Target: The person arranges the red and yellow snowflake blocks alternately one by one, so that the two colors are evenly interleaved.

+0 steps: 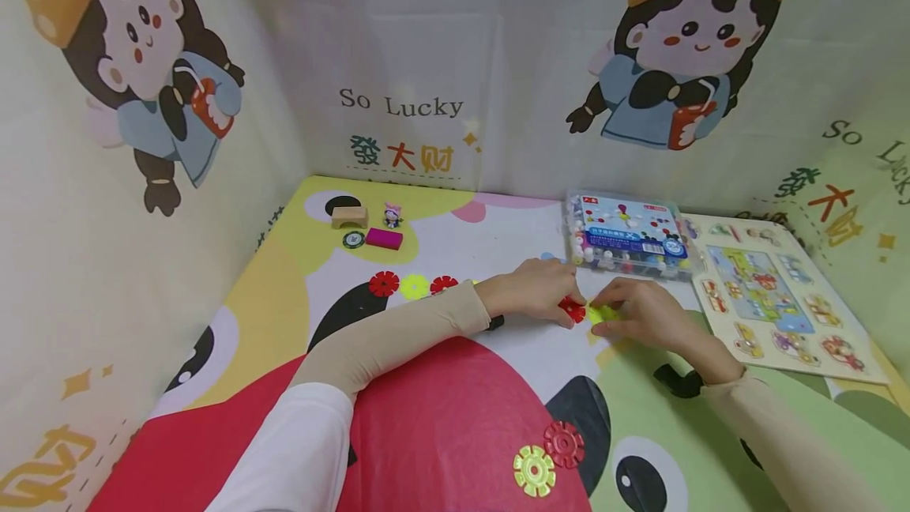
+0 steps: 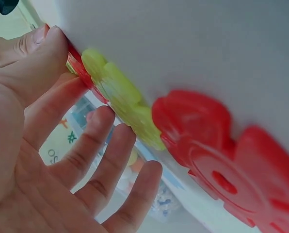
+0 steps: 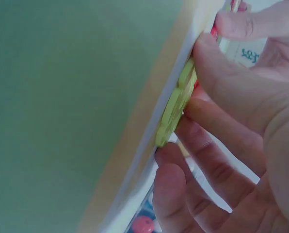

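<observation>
In the head view, my left hand (image 1: 536, 291) pinches a red snowflake disc (image 1: 573, 309) between thumb and index finger. Facing it, my right hand (image 1: 643, 314) pinches a yellow snowflake disc (image 1: 603, 313), whose edge meets the red one; whether they interlock cannot be told. Leftward runs a row with a red disc (image 1: 384, 284), a yellow disc (image 1: 415, 286) and another red disc (image 1: 444, 284), partly hidden by my left forearm. In the left wrist view, a yellow disc (image 2: 120, 97) and a large red disc (image 2: 222, 170) follow the pinched one. The other left fingers are spread.
Nearest me lie a loose yellow disc (image 1: 534, 471) and a red disc (image 1: 564, 444). A clear box of beads (image 1: 629, 235) stands behind my hands, beside a wooden puzzle board (image 1: 846, 330). A wooden arch block (image 1: 350, 217), figurine (image 1: 392, 216), magenta block (image 1: 384, 239) and round token (image 1: 353, 239) sit back left.
</observation>
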Demonstrator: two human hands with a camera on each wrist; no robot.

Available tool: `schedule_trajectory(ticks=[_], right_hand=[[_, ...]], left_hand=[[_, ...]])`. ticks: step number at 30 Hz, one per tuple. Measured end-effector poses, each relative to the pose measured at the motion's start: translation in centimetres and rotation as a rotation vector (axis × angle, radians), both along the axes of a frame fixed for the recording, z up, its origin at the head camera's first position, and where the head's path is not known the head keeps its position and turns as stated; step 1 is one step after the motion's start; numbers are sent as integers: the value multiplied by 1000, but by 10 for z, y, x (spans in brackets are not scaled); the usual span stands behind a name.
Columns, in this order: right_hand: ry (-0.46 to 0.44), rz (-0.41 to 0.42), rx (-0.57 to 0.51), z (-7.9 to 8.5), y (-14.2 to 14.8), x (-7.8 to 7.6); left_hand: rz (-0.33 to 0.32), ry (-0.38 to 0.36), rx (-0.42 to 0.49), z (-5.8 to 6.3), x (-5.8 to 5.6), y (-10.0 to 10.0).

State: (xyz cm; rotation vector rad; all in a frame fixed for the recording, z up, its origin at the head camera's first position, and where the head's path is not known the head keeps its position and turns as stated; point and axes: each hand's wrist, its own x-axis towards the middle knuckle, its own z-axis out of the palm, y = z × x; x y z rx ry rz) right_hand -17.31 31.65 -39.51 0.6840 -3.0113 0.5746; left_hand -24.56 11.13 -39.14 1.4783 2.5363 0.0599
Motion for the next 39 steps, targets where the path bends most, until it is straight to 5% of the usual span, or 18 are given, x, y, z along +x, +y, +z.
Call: schedule_trajectory(ticks=[9,15,22,25,28,36,39], right_hand=[[11,-37,10,1,-9,5],[38,-21,1,7,-33,38],[-95,484,41,10,-99,108],[-28,593,64,6,-113,122],[24,590,65,3,-120,124],[-109,544,49,1,-122,113],[-89,516,48,1,-119,111]], left_hand=[[-15,16,2,0,0,-1],[-46,-3,-32,-1,-5,2],[-114,6,11,-1,-6,15],[-181,24,21,-1,-3,24],[-205,37,11,-2,-2,30],[-173,38,5,-2,-1,33],[-171,48,3,-1,0,33]])
